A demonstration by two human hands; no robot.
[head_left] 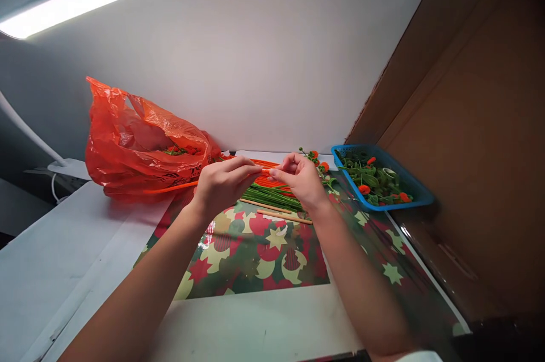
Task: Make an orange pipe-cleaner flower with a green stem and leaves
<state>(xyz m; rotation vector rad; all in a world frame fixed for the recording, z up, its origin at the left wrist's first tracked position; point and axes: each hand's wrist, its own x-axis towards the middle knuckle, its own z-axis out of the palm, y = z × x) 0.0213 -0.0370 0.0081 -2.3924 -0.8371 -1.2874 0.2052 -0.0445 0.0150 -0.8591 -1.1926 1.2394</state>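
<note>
My left hand (223, 183) and my right hand (300, 177) meet above the table, both pinching one thin orange pipe cleaner (170, 188) that runs out to the left toward the bag. The fingertips of the two hands almost touch. Under them lie a bundle of green stems (268, 196), orange stems (266, 164) and two bare wooden sticks (281, 215) on a sheet of star-patterned wrapping paper (255, 254).
A crumpled orange plastic bag (140, 140) with green and red pieces inside sits at the left back. A blue basket (421, 194) holds small finished flowers at the right. A brown cardboard wall (477, 140) closes the right side; a white wall stands behind.
</note>
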